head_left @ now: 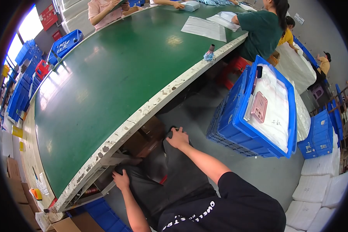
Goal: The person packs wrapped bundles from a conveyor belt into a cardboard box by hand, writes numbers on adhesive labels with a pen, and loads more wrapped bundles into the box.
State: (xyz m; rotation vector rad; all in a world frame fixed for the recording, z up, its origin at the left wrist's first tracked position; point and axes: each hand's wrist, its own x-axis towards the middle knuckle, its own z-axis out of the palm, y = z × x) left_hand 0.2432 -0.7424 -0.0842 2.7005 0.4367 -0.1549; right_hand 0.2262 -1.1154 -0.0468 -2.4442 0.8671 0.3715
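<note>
I am seated, and my legs in dark trousers [189, 170] stretch toward the table's edge. My left hand [121, 179] lies against my left knee, its fingers bent loosely and holding nothing I can see. Over my right knee rests my right hand [178, 138], its fingers apart and draped on the dark cloth. Both hands are below the level of the green table [116, 77] and apart from its chipped white rim [158, 101].
A stacked blue crate [230, 123] to my right holds white packs and a pink phone [259, 107]. A wrapped bottle [209, 53] stands on the table's rim. Co-workers sit around the far side near white sheets [203, 28]. Under the table is a cardboard box [143, 137].
</note>
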